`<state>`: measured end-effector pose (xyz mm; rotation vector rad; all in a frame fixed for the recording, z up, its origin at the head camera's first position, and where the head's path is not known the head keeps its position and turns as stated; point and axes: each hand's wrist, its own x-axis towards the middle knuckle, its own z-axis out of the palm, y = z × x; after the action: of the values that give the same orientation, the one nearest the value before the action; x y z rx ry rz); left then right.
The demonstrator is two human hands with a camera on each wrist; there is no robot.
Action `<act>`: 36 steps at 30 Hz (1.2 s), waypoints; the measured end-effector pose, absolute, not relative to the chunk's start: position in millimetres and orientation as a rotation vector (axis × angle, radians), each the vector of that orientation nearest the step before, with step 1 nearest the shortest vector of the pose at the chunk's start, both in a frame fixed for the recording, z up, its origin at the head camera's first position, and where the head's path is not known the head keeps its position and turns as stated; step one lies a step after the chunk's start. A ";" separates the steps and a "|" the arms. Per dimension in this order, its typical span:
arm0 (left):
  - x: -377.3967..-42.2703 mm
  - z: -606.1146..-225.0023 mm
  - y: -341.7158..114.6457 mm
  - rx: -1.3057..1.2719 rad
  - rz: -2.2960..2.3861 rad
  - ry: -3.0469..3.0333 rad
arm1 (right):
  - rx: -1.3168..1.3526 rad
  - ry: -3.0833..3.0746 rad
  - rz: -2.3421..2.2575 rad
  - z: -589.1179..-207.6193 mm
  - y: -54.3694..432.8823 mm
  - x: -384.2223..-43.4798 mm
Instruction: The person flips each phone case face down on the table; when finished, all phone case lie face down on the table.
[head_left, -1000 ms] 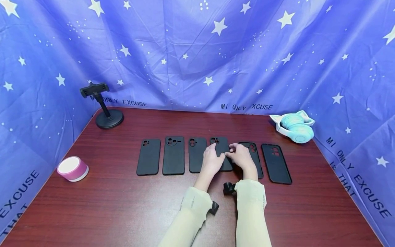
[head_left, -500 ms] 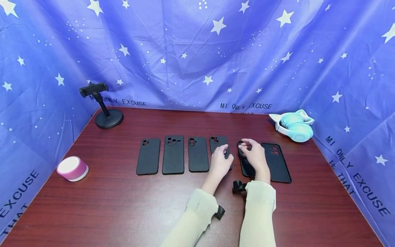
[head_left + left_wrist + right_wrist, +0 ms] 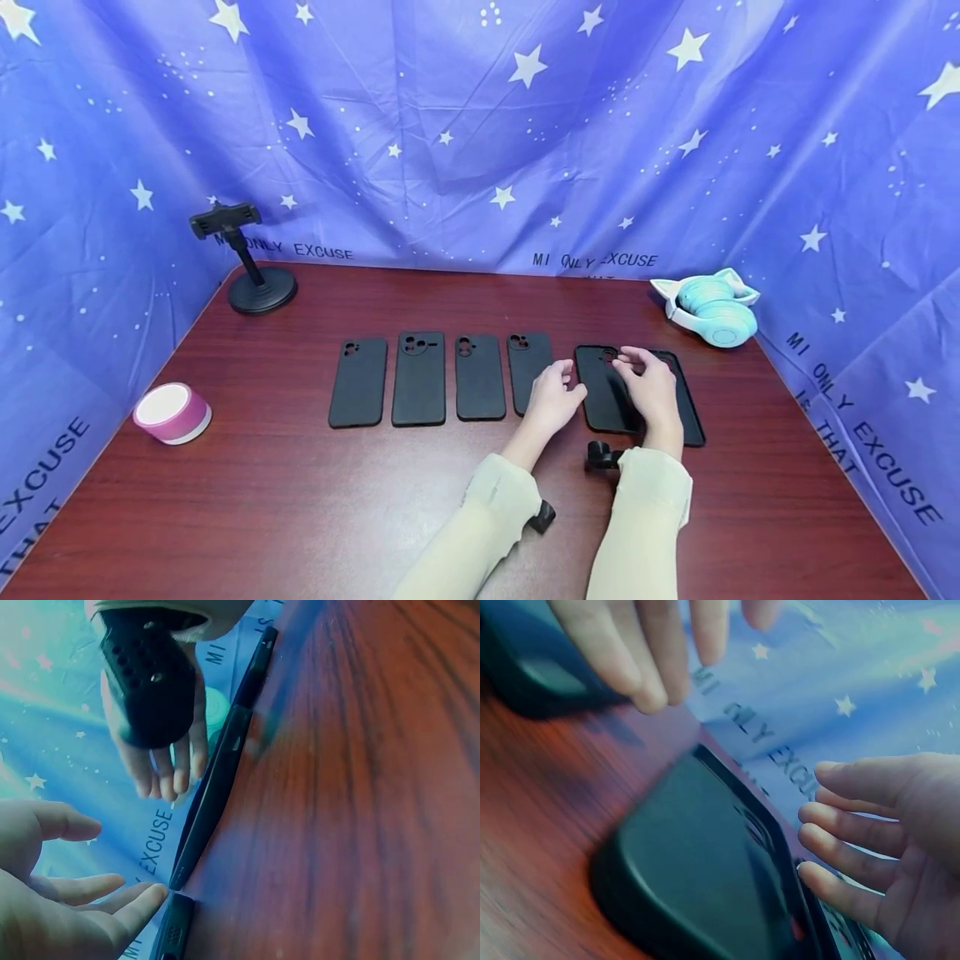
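Several black phone cases lie in a row on the table. My left hand [image 3: 553, 398], its fingers loosely spread, hovers by the right edge of the fourth case from the left [image 3: 528, 360] and partly covers it. Over the right part of the fifth case [image 3: 602, 402], which lies with its hollow side up, is my right hand [image 3: 651, 392]. Its fingers are relaxed and hold nothing; the right wrist view shows them apart from that case [image 3: 690, 862]. Partly hidden behind the right hand lies the last case [image 3: 692, 408], also hollow side up.
Three more cases, backs up, continue the row leftward, among them the leftmost case [image 3: 358, 385]. A black phone stand [image 3: 258, 287] is at the back left, a pink-and-white round object [image 3: 174, 414] at the left, and blue cat-ear headphones [image 3: 716, 312] at the back right.
Both hands have moved rightward, away from the fourth case. The right hand has passed across the fifth case, which now lies a little further left and more exposed.
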<state>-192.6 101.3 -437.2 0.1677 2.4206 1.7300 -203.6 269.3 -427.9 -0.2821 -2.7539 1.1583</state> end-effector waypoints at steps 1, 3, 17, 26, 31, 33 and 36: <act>-192.9 -437.4 101.9 0.168 1.725 2.409 | -0.303 -2.753 1.154 -428.4 271.8 -202.4; -193.3 -437.7 102.7 0.171 1.709 2.391 | -0.344 -2.759 1.137 -429.5 276.3 -199.8; -194.1 -440.8 106.6 0.146 1.680 2.395 | 0.003 -3.041 0.855 -422.9 292.2 -204.5; -193.5 -441.2 117.3 0.108 1.616 2.456 | 0.102 -3.132 0.723 -424.5 287.4 -212.2; -191.9 -440.2 121.0 0.102 1.594 2.481 | 0.075 -3.130 0.773 -424.9 286.3 -214.2; -191.7 -440.7 121.5 0.102 1.610 2.479 | 0.052 -3.131 0.811 -425.1 286.6 -214.4; -191.4 -442.4 122.2 0.103 1.665 2.453 | 0.025 -3.131 0.845 -425.7 287.4 -214.1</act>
<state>-191.4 122.2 -442.4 0.1030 2.4529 1.6646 -214.1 287.4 -425.7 0.0249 -3.1307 0.8449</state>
